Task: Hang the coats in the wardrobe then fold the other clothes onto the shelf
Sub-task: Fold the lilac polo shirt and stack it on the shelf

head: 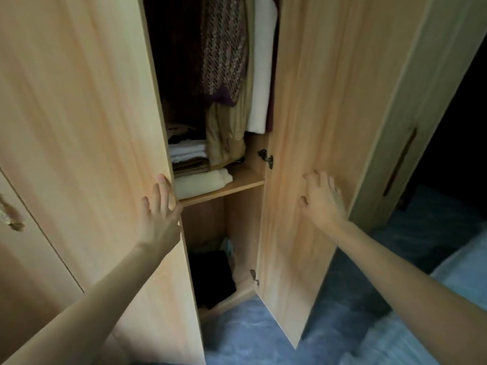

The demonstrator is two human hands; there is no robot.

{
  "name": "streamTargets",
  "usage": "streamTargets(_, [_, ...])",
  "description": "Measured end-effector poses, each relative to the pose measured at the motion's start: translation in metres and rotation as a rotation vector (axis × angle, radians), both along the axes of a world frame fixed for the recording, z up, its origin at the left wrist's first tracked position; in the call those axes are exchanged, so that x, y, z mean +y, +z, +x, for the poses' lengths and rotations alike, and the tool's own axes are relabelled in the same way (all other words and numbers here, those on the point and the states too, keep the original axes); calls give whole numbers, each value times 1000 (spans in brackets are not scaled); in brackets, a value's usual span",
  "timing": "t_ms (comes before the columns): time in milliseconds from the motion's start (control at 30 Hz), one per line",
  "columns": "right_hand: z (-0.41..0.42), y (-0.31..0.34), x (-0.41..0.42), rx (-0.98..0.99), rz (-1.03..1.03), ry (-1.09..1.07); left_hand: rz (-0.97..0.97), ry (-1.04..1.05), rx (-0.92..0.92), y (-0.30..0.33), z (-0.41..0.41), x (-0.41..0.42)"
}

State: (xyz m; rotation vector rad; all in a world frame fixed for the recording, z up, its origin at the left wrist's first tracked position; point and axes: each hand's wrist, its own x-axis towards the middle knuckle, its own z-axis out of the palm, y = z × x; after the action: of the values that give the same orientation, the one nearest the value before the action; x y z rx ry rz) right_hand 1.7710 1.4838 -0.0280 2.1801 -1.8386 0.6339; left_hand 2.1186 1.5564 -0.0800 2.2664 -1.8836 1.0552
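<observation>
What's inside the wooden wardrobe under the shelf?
Below the light wooden shelf, a dark black bundle lies on the wardrobe floor, with something pale bluish behind it. The left wooden door covers everything farther left.

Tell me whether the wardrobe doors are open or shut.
Partly open. A gap between the left door and the right door shows hanging clothes and the shelf. An open hand rests on each door.

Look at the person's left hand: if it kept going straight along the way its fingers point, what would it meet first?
The left hand lies flat on the left door, fingers pointing up along its edge. Going straight on, it would probably only slide up that door; depth is unclear, so the folded clothes beside it look out of line.
</observation>
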Motion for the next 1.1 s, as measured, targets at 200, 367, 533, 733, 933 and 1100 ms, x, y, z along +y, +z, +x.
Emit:
streamTargets(200, [-53, 20, -21, -52, -222, -239, 74, 108, -131, 12, -9, -25])
streamTargets(367, [-80, 35, -42, -177, -161, -376, 104, 137, -129, 14, -11, -28])
streamTargets(533, [-93, 36, -68, -329, 30, -184, 161, 126, -164, 10, -5, -28])
streamTargets(733, [-82, 26, -53, -432, -90, -76, 184, 128, -186, 9, -1, -28])
streamTargets(933, [-27, 15, -26, -361, -196, 14, 200, 168, -144, 12, -1, -37])
streamTargets(1100, [41, 10, -10, -281, -169, 61, 291, 149, -144, 22, 3, -46])
